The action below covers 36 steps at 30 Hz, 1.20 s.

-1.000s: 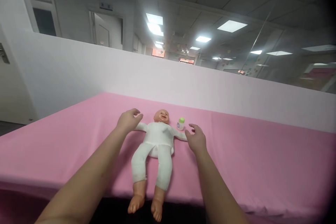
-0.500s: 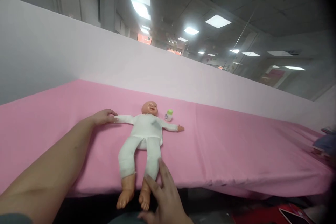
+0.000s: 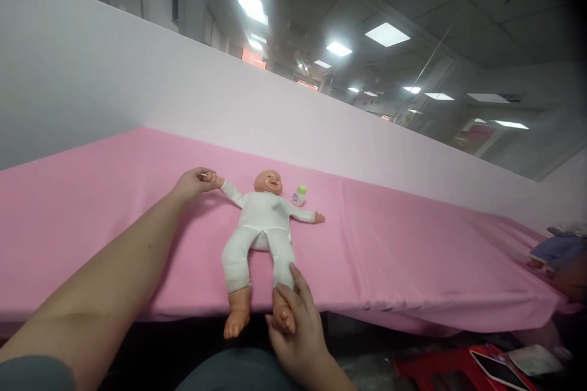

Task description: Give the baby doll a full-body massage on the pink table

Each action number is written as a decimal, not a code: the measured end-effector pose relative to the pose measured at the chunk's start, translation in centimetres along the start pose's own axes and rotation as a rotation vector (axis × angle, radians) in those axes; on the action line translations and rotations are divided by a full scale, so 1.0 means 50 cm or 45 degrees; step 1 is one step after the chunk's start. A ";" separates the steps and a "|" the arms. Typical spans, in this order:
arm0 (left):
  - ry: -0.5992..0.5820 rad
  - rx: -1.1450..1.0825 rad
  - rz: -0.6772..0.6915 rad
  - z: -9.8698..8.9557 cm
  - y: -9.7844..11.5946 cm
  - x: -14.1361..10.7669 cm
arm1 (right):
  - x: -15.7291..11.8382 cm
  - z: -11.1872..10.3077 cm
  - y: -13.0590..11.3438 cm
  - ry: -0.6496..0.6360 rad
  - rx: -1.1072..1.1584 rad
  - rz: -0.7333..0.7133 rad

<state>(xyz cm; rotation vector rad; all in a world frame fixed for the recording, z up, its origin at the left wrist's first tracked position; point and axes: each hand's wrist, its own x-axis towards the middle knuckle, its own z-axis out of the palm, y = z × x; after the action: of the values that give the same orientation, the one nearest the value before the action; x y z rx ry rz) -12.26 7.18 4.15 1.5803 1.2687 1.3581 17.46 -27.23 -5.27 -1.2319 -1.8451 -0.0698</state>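
Observation:
A baby doll (image 3: 263, 214) in a white suit lies on its back on the pink-covered table (image 3: 403, 250), its bare feet sticking out past the front edge. My left hand (image 3: 193, 183) pinches the doll's hand on the left side, and that arm is stretched out and angled upward. Around the doll's lower leg on the right side, my right hand (image 3: 302, 327) is wrapped, with the fingers along the shin and the thumb under the foot. Next to the doll's head stands a small bottle (image 3: 299, 196) with a green cap.
A white partition (image 3: 220, 104) with glass above it runs behind the table. At the far right edge lies another doll-like figure in blue (image 3: 557, 247), partly dark. Below the table's front, a phone (image 3: 498, 369) rests on something red.
My left hand has moved from the doll's sleeve end onto its hand, and that arm is now raised higher. My right hand has closed around the doll's lower leg. The view has shifted slightly.

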 end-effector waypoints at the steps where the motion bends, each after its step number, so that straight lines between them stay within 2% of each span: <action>1: 0.017 -0.050 0.021 0.018 0.005 -0.004 | 0.009 -0.006 -0.002 0.023 0.013 -0.020; 6: -0.027 -0.172 0.058 0.129 0.026 -0.040 | 0.087 -0.028 0.001 0.072 -0.017 -0.092; 8: -0.104 -0.076 0.083 0.166 0.035 -0.062 | 0.130 -0.028 0.008 0.077 -0.056 -0.068; 10: -0.226 0.193 0.261 0.189 0.045 -0.083 | 0.174 -0.024 0.020 0.065 -0.076 -0.050; 13: -0.347 0.625 0.603 0.203 0.057 -0.105 | 0.238 -0.008 0.047 0.023 -0.058 0.017; 15: -0.381 0.761 0.716 0.206 0.062 -0.112 | 0.276 0.008 0.072 -0.053 -0.016 0.147; 18: -0.390 0.811 0.760 0.210 0.063 -0.117 | 0.321 0.033 0.111 -0.080 0.049 0.313; 22: -0.345 0.773 0.735 0.216 0.051 -0.115 | 0.348 0.049 0.133 -0.050 0.058 0.326; 25: -0.232 0.660 0.598 0.208 0.031 -0.104 | 0.334 0.040 0.121 -0.054 0.044 0.258; 29: -0.111 0.331 0.167 0.182 -0.002 -0.077 | 0.268 0.005 0.083 0.022 0.009 0.121; 31: -0.077 0.175 0.005 0.172 -0.016 -0.063 | 0.223 -0.017 0.060 0.055 0.008 0.065; 33: -0.025 -0.001 -0.149 0.167 -0.026 -0.050 | 0.176 -0.038 0.036 0.031 0.022 0.034; 36: 0.064 -0.355 -0.393 0.164 -0.031 -0.033 | 0.109 -0.056 0.007 -0.097 0.027 0.023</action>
<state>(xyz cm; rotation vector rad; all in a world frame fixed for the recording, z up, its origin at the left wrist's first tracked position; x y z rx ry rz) -4.60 6.78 0.44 1.1167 1.2325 1.3164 18.91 -24.53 0.04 -1.2518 -1.8952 0.0064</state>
